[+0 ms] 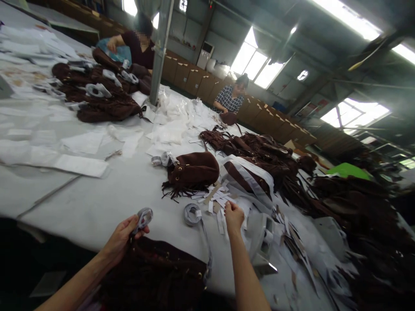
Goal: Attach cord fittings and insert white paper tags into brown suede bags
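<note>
Front brown bag (pixel 158 270): lower part in shadow, cut by bottom edge; right hand (pixel 234 216) at paper strips (pixel 219 199): whether pinching one cannot be told; far-right brown bag pile (pixel 366 203): blurred, cut by right edge

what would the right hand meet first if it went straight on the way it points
Most likely the loose white strips just ahead of the right hand; depth is unclear, so it may already be touching them.

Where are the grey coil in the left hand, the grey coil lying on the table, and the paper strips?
Held grey coil (pixel 140 215), head view: left side of ring.
Lying grey coil (pixel 187 217), head view: left side of ring.
Paper strips (pixel 219 199), head view: middle of the pile.
</note>
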{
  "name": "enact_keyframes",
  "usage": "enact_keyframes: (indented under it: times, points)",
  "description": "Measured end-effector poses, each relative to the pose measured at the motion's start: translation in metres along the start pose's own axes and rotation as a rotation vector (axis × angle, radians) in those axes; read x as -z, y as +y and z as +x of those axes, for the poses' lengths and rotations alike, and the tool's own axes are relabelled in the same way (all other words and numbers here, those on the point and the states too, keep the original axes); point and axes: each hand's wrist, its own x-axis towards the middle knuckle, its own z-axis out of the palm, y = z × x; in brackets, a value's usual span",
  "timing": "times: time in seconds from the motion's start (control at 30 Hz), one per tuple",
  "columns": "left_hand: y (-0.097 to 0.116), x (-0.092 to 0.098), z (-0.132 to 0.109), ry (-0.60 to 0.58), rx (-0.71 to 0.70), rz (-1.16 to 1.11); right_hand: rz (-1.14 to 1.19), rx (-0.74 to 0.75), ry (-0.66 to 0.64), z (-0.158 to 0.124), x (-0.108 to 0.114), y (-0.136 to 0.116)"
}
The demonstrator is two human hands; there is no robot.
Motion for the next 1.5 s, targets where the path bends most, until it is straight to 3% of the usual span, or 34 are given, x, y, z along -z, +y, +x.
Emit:
enact_keyframes:
  times: [0.13, 0.3, 0.43, 0.57, 0.73, 0.87, 0.97, 1.1, 1.27, 1.5]
  points:
    - [-0.006, 0.004, 0.006, 0.037, 0.041, -0.022, -0.122, -0.120, -0.006, 0.043, -0.022, 0.006]
    - [-0.008, 0.005, 0.011, 0.058, 0.047, -0.013, -0.218, -0.266, -0.041, 0.064, -0.049, 0.014]
    - [-0.007, 0.004, 0.012, 0.054, 0.040, -0.013, -0.125, -0.274, -0.048, 0.067, -0.045, 0.020]
    - [-0.005, 0.004, 0.013, 0.036, 0.041, -0.021, 0.071, -0.165, -0.059, 0.060, -0.025, 0.014]
    - [0.001, -0.001, 0.014, 0.015, 0.039, -0.039, 0.342, -0.033, -0.184, 0.021, -0.011, -0.011]
    - [0.005, -0.003, 0.014, -0.019, 0.035, -0.096, 0.509, 0.050, -0.419, -0.043, -0.011, -0.034]
    - [0.005, -0.005, 0.009, -0.038, 0.028, -0.096, 0.470, 0.208, -0.546, -0.101, -0.010, -0.054]
    - [0.007, -0.010, 0.001, -0.085, 0.005, -0.073, 0.336, 0.344, -0.550, -0.157, -0.015, -0.076]
    - [0.010, -0.011, -0.002, -0.090, -0.093, -0.014, 0.240, 0.350, -0.529, -0.186, -0.024, -0.093]
    - [0.013, -0.017, -0.008, -0.086, -0.190, 0.062, 0.212, 0.316, -0.446, -0.194, -0.026, -0.114]
